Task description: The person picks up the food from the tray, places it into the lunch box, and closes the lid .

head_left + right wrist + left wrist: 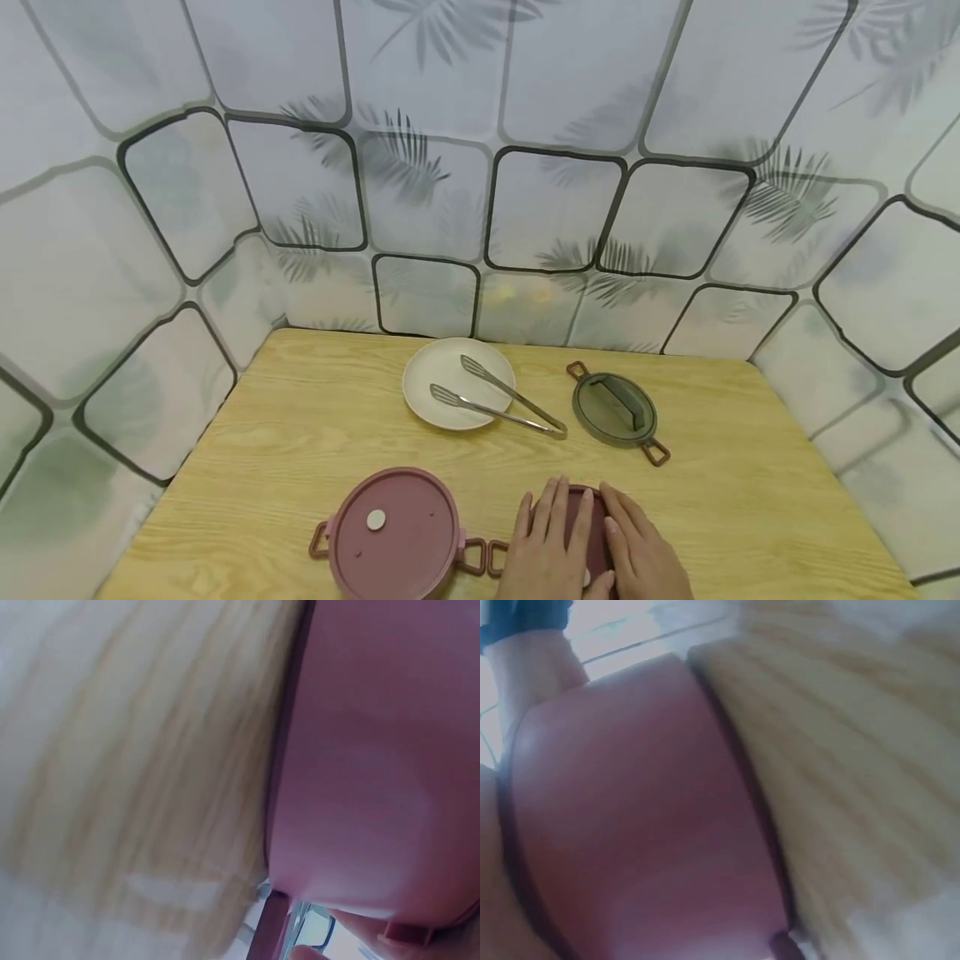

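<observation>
Both hands lie over a round pink pot whose lid shows between them at the front of the table. My left hand rests on the lid's left part with long, straight fingers. On the lid's right side lies my right hand, its fingers extended toward the far rim. Most of the lid and a small white knob are covered. The pot's smooth pink wall fills much of the left wrist view and the right wrist view. A brown loop handle sticks out beside my left hand.
A second pink lidded pot with brown handles stands at left, its handle close to the first pot's. Behind are a white plate, metal tongs lying across it, and a small green lidded pan. A patterned cloth wall borders the wooden table.
</observation>
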A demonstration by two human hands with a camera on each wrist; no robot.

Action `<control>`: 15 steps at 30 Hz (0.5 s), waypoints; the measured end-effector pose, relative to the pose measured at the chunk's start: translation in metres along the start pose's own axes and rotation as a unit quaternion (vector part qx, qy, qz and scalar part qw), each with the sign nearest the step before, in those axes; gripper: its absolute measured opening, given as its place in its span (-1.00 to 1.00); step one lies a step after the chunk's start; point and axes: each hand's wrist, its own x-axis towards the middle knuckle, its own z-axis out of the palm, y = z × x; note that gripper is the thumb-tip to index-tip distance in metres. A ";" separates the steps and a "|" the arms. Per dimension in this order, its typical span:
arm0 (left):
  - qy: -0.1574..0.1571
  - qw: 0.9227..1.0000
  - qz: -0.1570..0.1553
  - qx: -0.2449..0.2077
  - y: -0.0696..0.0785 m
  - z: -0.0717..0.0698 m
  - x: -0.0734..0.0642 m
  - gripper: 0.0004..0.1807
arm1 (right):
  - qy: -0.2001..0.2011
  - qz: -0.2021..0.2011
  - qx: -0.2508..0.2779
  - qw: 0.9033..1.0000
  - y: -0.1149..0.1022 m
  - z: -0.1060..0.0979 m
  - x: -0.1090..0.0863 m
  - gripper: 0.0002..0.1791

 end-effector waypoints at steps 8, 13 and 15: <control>-0.026 0.998 0.020 -0.049 -0.017 -0.006 -0.005 0.12 | -0.026 0.051 0.002 0.998 -0.005 -0.001 0.000 -0.50; 0.001 0.999 0.019 -0.035 -0.015 -0.001 -0.005 0.07 | -0.024 0.055 0.017 0.998 -0.004 -0.001 0.000 -0.50; 0.013 0.999 0.015 -0.030 -0.013 0.001 -0.005 0.03 | -0.019 0.051 0.018 0.998 -0.004 0.000 -0.001 -0.50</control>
